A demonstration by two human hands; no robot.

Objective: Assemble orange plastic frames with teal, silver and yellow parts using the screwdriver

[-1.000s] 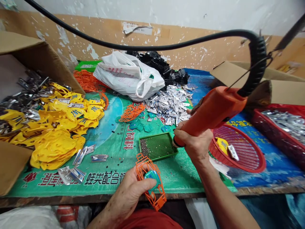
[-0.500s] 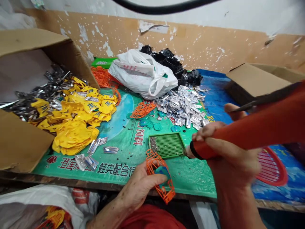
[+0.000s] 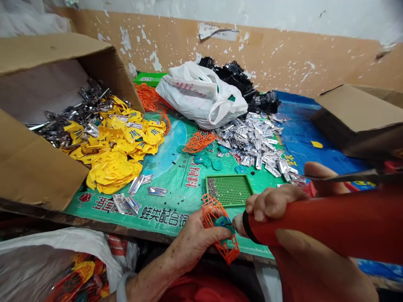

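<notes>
Between the thumb and fingers of my left hand is an orange plastic frame, with a teal plastic piece set against it under my thumb. My right hand is wrapped round a red power screwdriver. Its pale nose points left and meets, or nearly meets, the teal piece; the exact contact is too small to make out. Just beyond lies a green mesh tray with small screws gathered at its left end.
A cardboard box holding dark metallic parts lies at left, yellow plastic pieces spilling out. Silver parts, a white plastic bag and black parts stand behind. Another cardboard box is at right. An open sack sits below the table edge.
My right hand has lowered the screwdriver from over the tray's right corner to the orange frame and teal piece. My left hand keeps its grip. The view has shifted slightly.
</notes>
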